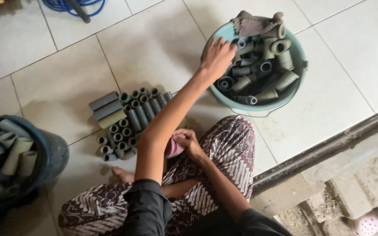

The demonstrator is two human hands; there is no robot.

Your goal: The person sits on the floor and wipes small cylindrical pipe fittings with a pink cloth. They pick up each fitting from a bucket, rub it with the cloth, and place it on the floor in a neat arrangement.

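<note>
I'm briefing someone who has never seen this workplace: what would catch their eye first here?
First the teal basin at top right, heaped with short grey pipes, where the left hand reaches in. Next, the pipe stack laid in rows on the tiled floor at centre left. Lower down, the right hand holds a pink cloth over the patterned lap, and a blue bucket of pipes stands at far left.

basins (295,48): 1 | buckets (53,150): 1 | cloths (173,148): 2 (pipes uncountable)
</note>
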